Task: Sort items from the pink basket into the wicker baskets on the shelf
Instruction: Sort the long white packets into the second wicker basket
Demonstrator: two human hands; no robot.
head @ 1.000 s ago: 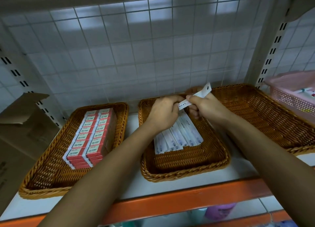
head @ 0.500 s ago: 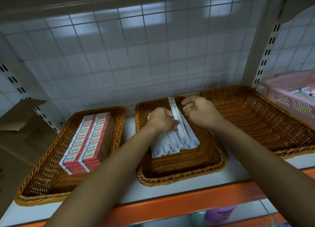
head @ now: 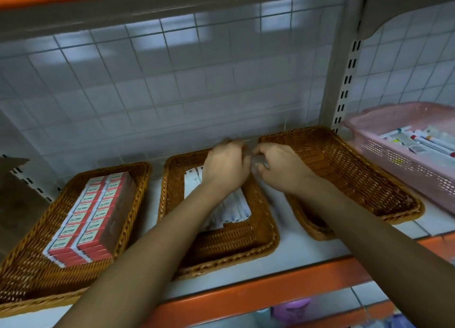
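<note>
The white packets [head: 240, 208] lie flat in a row on the floor of the middle wicker basket [head: 221, 261], partly hidden under your left forearm. Your left hand [head: 226, 165] and right hand [head: 280, 167] sit close together over the far end of that basket, knuckles up and fingers curled inward. A pale blur [head: 261, 159] shows at the fingers of your right hand, but I cannot tell whether either hand is clamped on anything.

To the left, just beside the middle one, the left wicker basket [head: 32, 293] holds a neat stack of red and white boxes [head: 91, 214] in two columns. To the right, the right wicker basket [head: 357, 179] shows only its woven floor, with your right forearm crossing its near corner. Beyond it, past the slotted upright post [head: 337, 81], the pink basket [head: 403, 165] stands on the same level with markers [head: 428, 143] and other small items inside.

All four baskets rest on the white shelf [head: 302, 253], which has an orange front beam [head: 246, 300] and a wire grid at the back. A cardboard box [head: 14, 204] stands at the far left
</note>
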